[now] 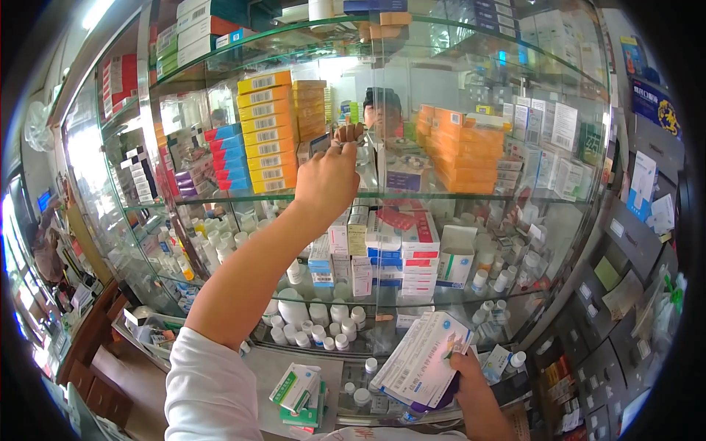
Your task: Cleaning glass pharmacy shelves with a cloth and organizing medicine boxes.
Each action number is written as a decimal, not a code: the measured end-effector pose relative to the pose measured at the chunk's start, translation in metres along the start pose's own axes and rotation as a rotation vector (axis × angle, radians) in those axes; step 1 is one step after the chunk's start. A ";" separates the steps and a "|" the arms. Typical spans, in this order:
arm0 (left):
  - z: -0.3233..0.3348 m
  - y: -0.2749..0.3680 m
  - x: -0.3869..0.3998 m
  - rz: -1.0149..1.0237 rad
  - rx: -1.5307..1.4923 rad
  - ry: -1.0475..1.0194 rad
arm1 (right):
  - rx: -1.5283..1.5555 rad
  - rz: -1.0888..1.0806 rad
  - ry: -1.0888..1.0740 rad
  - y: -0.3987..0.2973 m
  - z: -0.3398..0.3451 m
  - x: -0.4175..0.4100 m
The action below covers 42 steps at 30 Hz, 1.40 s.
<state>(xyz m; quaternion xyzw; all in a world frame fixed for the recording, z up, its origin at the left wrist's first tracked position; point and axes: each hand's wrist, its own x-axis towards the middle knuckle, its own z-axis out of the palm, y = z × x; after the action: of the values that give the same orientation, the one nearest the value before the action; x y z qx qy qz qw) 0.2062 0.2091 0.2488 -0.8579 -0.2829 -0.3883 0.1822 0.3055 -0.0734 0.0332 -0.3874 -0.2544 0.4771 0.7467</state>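
Note:
My left hand [329,175] is raised in front of me at the middle glass shelf [237,199] of a display cabinet. Its fingers are curled and face away, so I cannot tell whether they grip anything. Tall yellow medicine boxes [270,135] stand stacked just left of it. Orange medicine boxes [463,151] are piled farther right, behind a glass pane. Low on the right, my right hand [469,372] grips flat white medicine boxes [422,358], tilted, with the thumb on top. Something purple [436,401] shows beneath them.
White plastic bottles [320,314] crowd the lower shelves. Red-and-white cartons [422,237] are stacked under the middle shelf. Green-and-white boxes [298,388] lie on the grey counter [265,364] below my left arm. Dark drawers [629,231] line the right side. The cabinet's mirrored back reflects a person.

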 end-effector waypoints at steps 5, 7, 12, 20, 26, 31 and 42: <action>0.002 -0.011 -0.006 0.119 -0.156 0.319 | -0.007 -0.002 0.002 0.008 -0.004 0.007; 0.002 -0.018 -0.009 0.135 -0.215 0.394 | -0.009 0.007 -0.012 0.011 -0.004 0.010; -0.023 -0.021 -0.032 0.046 -0.359 0.544 | -0.065 0.068 0.059 0.004 0.023 0.011; -0.043 0.033 -0.175 0.591 -0.537 0.355 | -0.136 0.166 0.045 0.016 0.036 0.026; -0.023 0.032 -0.248 0.606 -0.544 0.164 | -0.198 0.238 -0.010 0.045 0.045 0.041; -0.028 -0.002 -0.285 0.183 -0.608 0.222 | -0.223 0.312 -0.072 0.055 0.063 0.036; -0.065 0.015 -0.368 -1.402 -1.972 0.086 | -0.466 0.399 -0.197 0.106 0.087 0.024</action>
<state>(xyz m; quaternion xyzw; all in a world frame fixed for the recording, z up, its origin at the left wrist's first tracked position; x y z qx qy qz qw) -0.0188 0.0364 0.0053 -0.2750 -0.2626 -0.4797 -0.7907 0.1950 0.0037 -0.0040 -0.5423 -0.3467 0.5782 0.5014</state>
